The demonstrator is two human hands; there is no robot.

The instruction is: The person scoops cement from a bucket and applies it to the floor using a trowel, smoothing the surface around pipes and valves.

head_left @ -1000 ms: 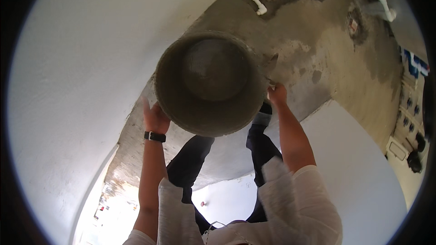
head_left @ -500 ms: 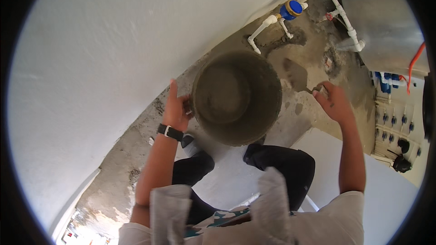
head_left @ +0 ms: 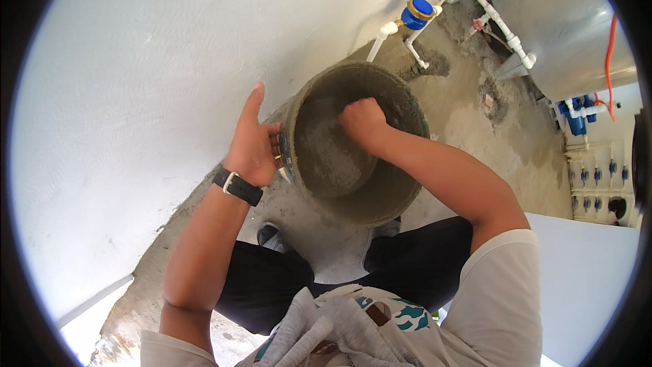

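A cement-coated grey bucket (head_left: 330, 187) stands tilted between my legs, its inside smeared with grey mortar. My left hand (head_left: 251, 146) grips the bucket's left side with bent fingers, thumb sticking up past it; a black watch is on that wrist. Inside the bucket, my closed right hand (head_left: 361, 121) reaches toward the upper middle; whatever it holds is hidden beneath it.
A white wall (head_left: 136, 81) runs along the left. White pipes (head_left: 504, 30) with a blue meter (head_left: 417, 13) rise beyond the bucket. A steel tank (head_left: 553, 17) with an orange hose (head_left: 609, 68) is at upper right, near small valves (head_left: 598, 177). A white surface (head_left: 577, 278) lies lower right.
My right hand, earlier outside the bucket holding a trowel, has moved left into it; the trowel is no longer visible. My left hand stays at the bucket's left side.
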